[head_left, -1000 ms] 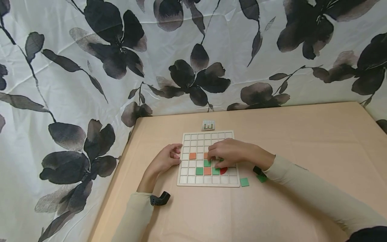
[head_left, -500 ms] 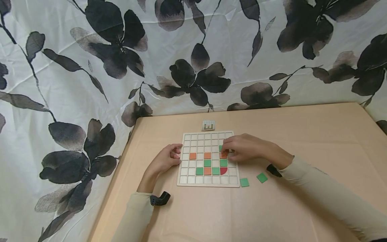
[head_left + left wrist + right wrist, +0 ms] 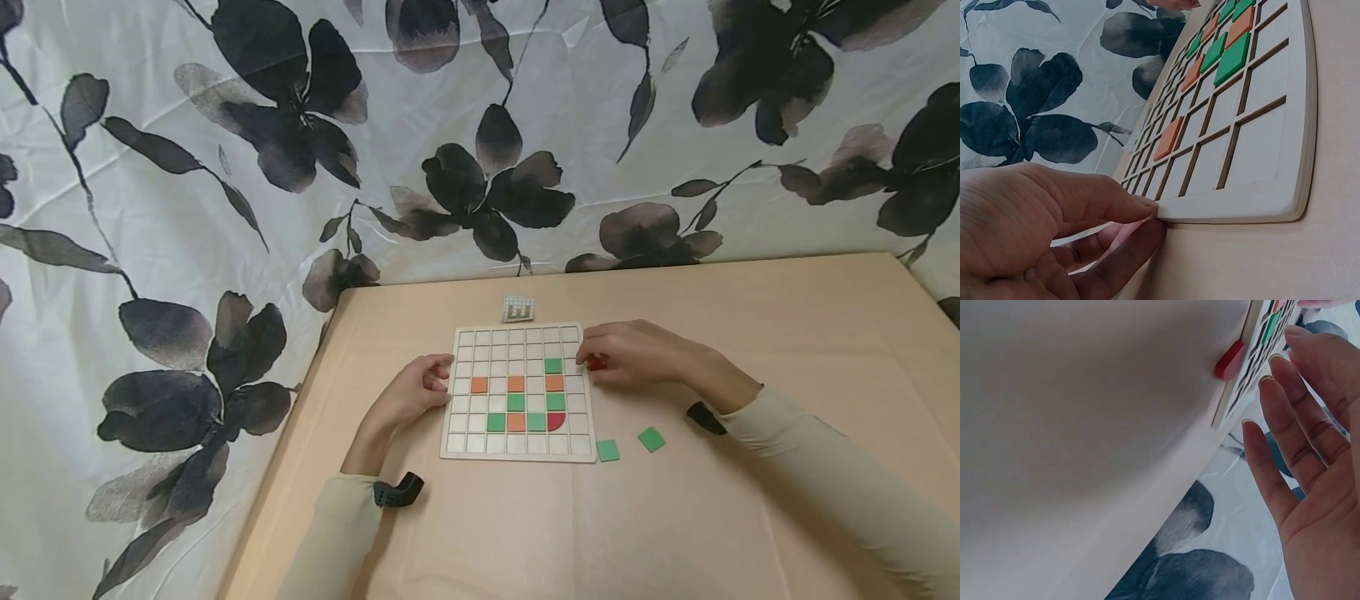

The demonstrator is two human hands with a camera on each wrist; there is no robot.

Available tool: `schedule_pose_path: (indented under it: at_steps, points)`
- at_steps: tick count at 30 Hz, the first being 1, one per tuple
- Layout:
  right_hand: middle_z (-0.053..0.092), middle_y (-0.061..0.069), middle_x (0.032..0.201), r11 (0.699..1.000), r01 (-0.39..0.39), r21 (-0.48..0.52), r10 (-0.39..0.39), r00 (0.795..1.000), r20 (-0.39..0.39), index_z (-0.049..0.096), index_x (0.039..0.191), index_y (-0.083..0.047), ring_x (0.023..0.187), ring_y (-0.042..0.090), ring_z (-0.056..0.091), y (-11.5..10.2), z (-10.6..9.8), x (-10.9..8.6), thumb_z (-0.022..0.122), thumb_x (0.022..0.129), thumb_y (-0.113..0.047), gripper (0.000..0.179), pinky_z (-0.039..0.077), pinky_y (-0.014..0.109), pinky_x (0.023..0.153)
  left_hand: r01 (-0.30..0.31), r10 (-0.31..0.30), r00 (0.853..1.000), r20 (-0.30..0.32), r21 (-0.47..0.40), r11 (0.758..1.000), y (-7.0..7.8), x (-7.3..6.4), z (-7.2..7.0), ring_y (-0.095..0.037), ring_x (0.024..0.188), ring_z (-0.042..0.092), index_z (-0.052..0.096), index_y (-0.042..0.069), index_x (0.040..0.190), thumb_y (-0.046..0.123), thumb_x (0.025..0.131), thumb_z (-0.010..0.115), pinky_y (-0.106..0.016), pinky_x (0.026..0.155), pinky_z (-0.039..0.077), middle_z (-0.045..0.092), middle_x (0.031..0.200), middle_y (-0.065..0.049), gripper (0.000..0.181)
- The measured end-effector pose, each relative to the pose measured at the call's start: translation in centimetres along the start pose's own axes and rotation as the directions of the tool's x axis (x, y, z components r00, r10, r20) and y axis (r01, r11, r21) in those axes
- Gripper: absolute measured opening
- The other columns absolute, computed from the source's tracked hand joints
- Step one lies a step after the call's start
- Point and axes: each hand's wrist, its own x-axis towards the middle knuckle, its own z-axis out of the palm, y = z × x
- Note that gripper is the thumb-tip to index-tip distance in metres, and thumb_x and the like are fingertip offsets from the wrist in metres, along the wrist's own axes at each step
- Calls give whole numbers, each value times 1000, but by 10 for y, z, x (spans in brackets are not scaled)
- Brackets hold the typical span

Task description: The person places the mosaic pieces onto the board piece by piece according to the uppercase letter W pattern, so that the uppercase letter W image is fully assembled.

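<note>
A white grid board [image 3: 476, 423] lies on the table with green and orange square tiles and a red rounded piece [image 3: 556, 422] in its cells. My left hand [image 3: 411, 392] pinches the board's left edge, the thumb [image 3: 1125, 203] on the rim and a finger below it. Just off the board's right edge, my right hand [image 3: 645, 354] hovers over a second red piece [image 3: 597, 363]. In the right wrist view its fingers are loosely bent and spread, apart from that red piece [image 3: 1230, 360], which lies against the board's side.
Two loose green tiles, one at the board's lower right corner [image 3: 607, 451] and another farther right [image 3: 652, 439], lie on the wooden table [image 3: 787, 350]. Behind the board is a small patterned card [image 3: 518, 308]. A floral cloth [image 3: 600, 142] hangs beyond the table.
My right hand has moved right, from over the board's middle to its right edge, uncovering green and orange tiles and a red piece. My left hand has stayed at the left edge.
</note>
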Motion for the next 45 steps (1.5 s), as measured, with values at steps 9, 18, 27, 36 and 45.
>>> schedule_pose_path:
  at_steps: [9,18,27,36,45]
  points:
    - [59,-6,92,999,-33,0,33,999,-28,75,103,-20,78,6,51,10,-1,-8,81,84,-19,20,42,26,67,-2,2,1000,2,13,1000,0,1,-1,-22,95,55,51,4,146,-14,83,71,-24,74,50,53,118,-13,69]
    - [56,-7,89,999,-41,-17,41,999,-28,75,100,-18,75,5,50,16,2,-8,79,84,-13,18,41,24,64,9,-9,1000,4,1,1000,0,1,-1,-22,94,54,51,5,145,-14,83,71,-23,73,50,53,117,-13,68]
    - [56,-8,89,999,-43,-21,43,999,-9,75,99,-23,75,5,49,18,6,-4,79,85,-17,16,41,24,65,0,0,1000,5,7,1000,0,2,-1,-22,94,54,52,5,145,-13,83,72,-23,72,50,53,117,-13,68]
    - [57,-7,87,997,-63,-47,63,998,2,75,101,-21,76,6,51,18,4,-3,76,85,-14,18,43,26,66,-10,10,1000,8,22,1000,0,1,-2,-22,95,55,51,5,146,-13,83,71,-24,73,50,53,117,-13,67]
    - [55,-6,85,996,-68,-59,70,997,25,76,104,-19,77,8,50,19,3,-2,77,84,-16,20,41,27,66,-5,5,1000,5,27,1000,-1,0,-1,-22,95,55,52,5,145,-12,84,72,-23,72,50,53,117,-13,67]
